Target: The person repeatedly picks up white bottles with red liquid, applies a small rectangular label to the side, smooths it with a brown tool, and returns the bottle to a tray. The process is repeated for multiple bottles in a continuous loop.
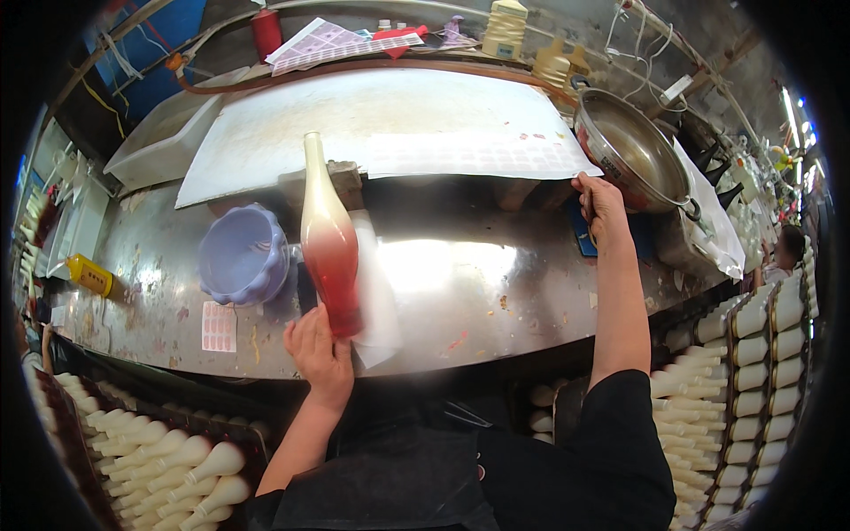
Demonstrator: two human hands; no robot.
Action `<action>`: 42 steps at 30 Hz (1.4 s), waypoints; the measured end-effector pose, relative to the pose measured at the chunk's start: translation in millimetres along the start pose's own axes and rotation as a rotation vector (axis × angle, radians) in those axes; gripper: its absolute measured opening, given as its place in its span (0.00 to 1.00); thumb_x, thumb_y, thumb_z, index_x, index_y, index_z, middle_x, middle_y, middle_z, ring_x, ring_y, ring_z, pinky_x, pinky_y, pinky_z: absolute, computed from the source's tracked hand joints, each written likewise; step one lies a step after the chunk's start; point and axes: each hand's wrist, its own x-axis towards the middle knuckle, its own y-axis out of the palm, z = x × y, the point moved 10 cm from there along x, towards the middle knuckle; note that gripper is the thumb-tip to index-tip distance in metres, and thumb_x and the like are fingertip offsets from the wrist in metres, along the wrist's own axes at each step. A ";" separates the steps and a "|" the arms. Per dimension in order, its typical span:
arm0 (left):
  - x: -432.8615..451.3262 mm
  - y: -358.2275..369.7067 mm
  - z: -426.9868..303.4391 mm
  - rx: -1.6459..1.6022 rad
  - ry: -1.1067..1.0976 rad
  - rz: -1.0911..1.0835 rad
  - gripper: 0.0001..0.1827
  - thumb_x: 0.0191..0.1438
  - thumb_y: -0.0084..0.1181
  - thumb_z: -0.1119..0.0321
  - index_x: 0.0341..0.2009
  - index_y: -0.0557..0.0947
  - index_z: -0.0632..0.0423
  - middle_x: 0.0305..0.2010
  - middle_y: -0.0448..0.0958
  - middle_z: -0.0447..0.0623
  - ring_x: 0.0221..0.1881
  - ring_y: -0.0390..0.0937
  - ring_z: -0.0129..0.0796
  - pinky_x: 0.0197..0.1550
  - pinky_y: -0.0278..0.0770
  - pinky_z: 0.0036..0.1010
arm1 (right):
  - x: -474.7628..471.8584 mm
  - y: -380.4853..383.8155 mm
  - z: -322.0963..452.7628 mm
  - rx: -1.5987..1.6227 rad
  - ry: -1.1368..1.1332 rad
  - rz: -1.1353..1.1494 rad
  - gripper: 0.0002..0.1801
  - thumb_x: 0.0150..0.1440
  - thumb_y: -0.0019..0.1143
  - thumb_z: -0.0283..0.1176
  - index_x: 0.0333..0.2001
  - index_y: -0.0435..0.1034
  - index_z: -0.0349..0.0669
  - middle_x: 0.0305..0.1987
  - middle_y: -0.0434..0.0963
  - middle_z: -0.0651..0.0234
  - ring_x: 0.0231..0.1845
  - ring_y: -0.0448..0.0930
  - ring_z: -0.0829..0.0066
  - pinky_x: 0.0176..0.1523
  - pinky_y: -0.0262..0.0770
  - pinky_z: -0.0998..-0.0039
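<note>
My left hand grips the lower end of a glossy bottle-shaped vase, which fades from a cream neck to a red base. The vase points away from me, over the metal table. At the lower right corner of a thin decal sheet is my right hand, its fingertips touching the sheet's edge. A narrow brown tool is held in that hand, partly hidden by the fingers. Rows of faint printed shapes cover the sheet, which lies along the front of a white board.
A scalloped blue basin and a yellow bottle stand left on the metal table. A large two-handled pan of liquid tilts at the right. Racks of cream vases flank me; more people are at the far edges.
</note>
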 end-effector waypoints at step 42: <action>30.9 -6.3 32.4 -0.424 -0.351 -0.004 0.25 0.48 0.67 0.63 0.52 0.79 0.54 0.41 0.82 0.52 0.45 0.78 0.48 0.52 0.70 0.44 | -304.8 378.7 16.6 -1.091 -0.830 0.932 0.07 0.49 0.69 0.30 0.26 0.81 0.37 0.23 0.81 0.55 0.26 0.85 0.57 0.35 0.80 0.64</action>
